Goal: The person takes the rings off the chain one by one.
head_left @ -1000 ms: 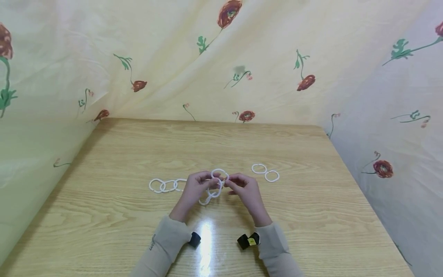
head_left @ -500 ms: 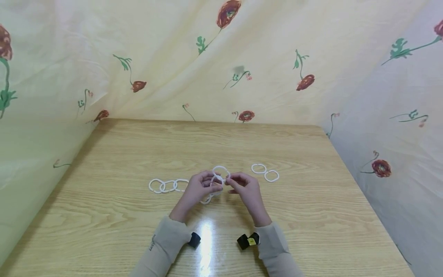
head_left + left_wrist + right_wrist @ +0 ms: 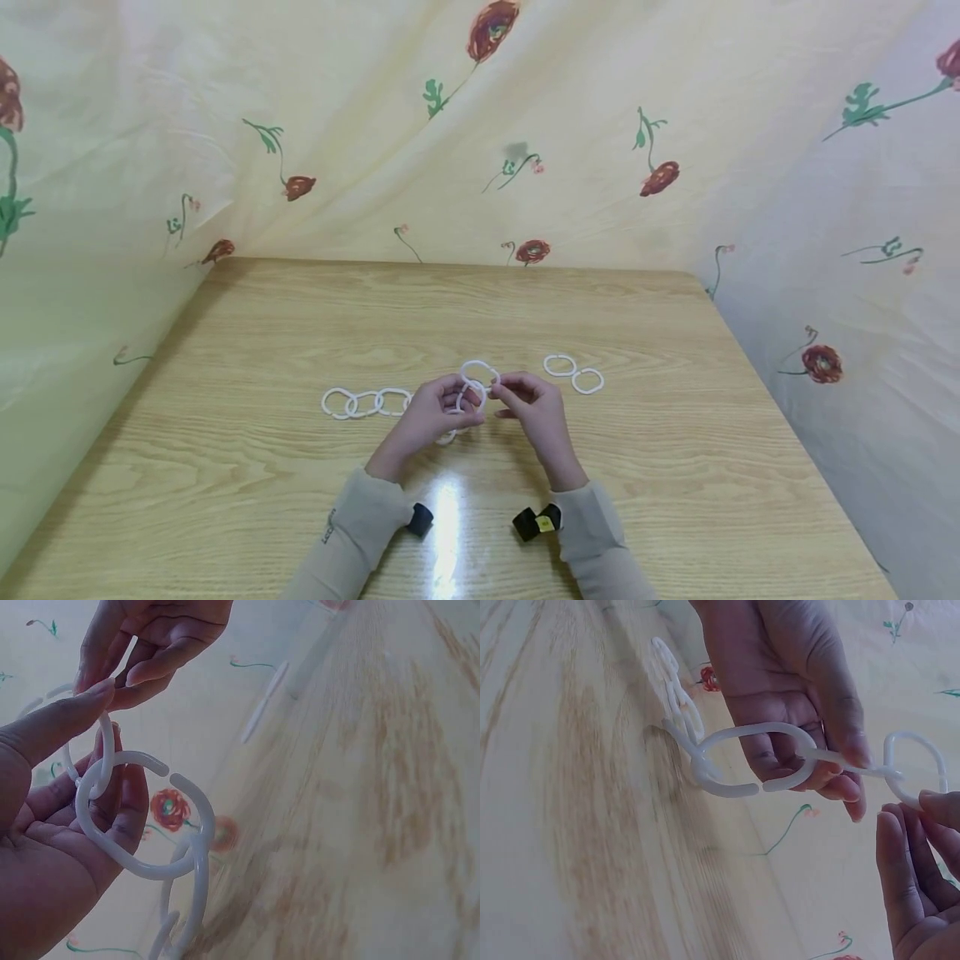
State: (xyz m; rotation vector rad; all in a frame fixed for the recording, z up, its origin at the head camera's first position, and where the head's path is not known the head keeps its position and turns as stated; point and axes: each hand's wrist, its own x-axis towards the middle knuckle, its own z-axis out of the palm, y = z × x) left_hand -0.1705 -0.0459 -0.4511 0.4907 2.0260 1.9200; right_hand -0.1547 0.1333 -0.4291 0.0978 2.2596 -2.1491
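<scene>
White plastic split rings form a chain between the hands in the middle of the table. My right hand [image 3: 536, 404] pinches the raised end ring [image 3: 478, 362] between thumb and fingertips. That end ring passes through a second ring [image 3: 107, 754], which my left hand [image 3: 435, 411] pinches with its thumb against the fingers. Below it hangs another ring [image 3: 150, 873], its small gap showing in the left wrist view, and further links trail down from it. In the right wrist view the linked rings [image 3: 727, 731] lead down toward the tabletop. The left hand hides part of the chain in the head view.
Left of the hands, several joined white rings [image 3: 351, 406] lie flat on the wooden table [image 3: 247, 483]. To the right are two separate rings, one farther back [image 3: 559, 357] and one nearer [image 3: 602, 382]. Flowered cloth [image 3: 360, 108] surrounds the table's back and sides.
The left thumb has slid down toward the person, and the second ring stands higher between the hands. The end ring has shifted slightly up and right. The right hand has barely moved.
</scene>
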